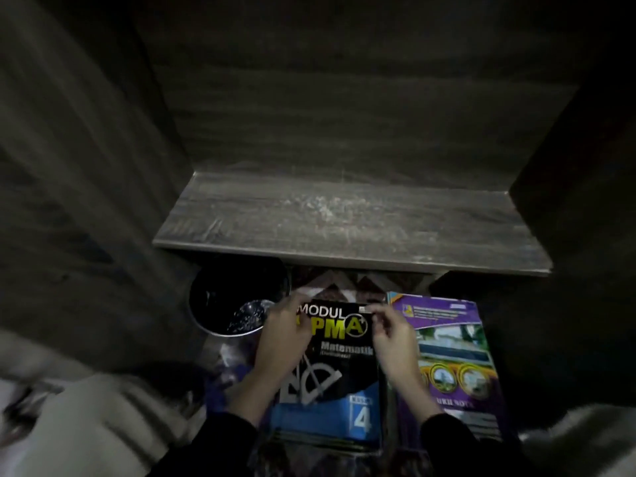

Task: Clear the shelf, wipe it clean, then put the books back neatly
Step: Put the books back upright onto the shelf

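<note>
A bare grey wooden shelf [351,222] with pale dusty smears lies ahead of me inside a dark cabinet. Below its front edge, a black and blue "Modul Matematik" book [330,370] tops a stack on the floor. My left hand [284,335] grips the book's upper left edge. My right hand [392,335] pinches its upper right corner. A purple book [454,359] lies flat just right of that stack.
A round black bin [234,297] with a shiny liner stands on the floor, left of the books. Dark cabinet walls close in on both sides. Pale fabric [86,425] lies at the lower left. A patterned rug [330,280] shows under the books.
</note>
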Action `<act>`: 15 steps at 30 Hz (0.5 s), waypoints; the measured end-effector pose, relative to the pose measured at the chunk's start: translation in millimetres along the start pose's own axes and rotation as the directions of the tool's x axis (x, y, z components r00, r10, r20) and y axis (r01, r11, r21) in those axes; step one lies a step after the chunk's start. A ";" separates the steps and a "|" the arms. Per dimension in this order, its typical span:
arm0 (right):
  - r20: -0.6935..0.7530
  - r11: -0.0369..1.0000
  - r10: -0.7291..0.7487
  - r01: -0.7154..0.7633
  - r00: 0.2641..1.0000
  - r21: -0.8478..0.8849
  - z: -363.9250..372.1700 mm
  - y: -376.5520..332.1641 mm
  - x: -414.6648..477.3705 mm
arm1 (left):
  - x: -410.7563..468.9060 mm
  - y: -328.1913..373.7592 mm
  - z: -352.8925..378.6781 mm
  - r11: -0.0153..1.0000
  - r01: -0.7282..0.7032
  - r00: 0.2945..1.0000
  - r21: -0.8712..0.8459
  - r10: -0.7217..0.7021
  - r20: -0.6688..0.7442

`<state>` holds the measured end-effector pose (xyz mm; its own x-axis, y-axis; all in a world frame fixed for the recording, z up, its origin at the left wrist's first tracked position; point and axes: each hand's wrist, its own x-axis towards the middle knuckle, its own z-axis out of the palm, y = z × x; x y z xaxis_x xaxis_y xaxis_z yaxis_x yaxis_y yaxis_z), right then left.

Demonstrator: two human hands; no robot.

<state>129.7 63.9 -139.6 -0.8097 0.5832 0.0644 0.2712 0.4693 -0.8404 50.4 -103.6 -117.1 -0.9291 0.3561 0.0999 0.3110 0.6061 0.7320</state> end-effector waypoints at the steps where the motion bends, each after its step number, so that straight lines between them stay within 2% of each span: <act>1: 0.083 0.996 0.079 -0.074 0.993 -0.052 10.2 13.8 -4.9 | -3.8 -16.7 7.8 0.996 0.093 0.994 -0.001 -0.093 0.050; 3: 0.256 0.970 0.210 -0.167 0.944 -0.178 27.3 35.1 -13.2 | -10.2 -42.3 25.0 0.971 0.237 0.958 0.039 -0.240 0.158; 6: 0.412 0.911 0.369 -0.235 0.833 -0.340 46.8 52.5 -24.2 | -19.1 -68.0 55.8 0.955 0.284 0.912 0.083 -0.295 0.283; 8: 0.443 0.871 0.449 -0.268 0.776 -0.413 57.2 59.9 -30.9 | -23.7 -79.5 71.4 0.936 0.317 0.879 0.152 -0.350 0.322; 11: 0.435 0.821 0.543 -0.345 0.719 -0.455 66.5 71.6 -37.1 | -29.4 -99.0 85.0 0.867 0.456 0.790 0.199 -0.498 0.357; 15: 0.410 0.839 0.520 -0.359 0.749 -0.408 69.4 88.8 -39.4 | -31.7 -119.1 97.1 0.840 0.525 0.748 0.137 -0.532 0.398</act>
<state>149.5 36.6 -254.1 -0.6791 0.4094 -0.6093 0.7308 0.4545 -0.5092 62.3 -118.0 -272.9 -0.7805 0.2269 -0.5825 -0.1989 0.7933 0.5755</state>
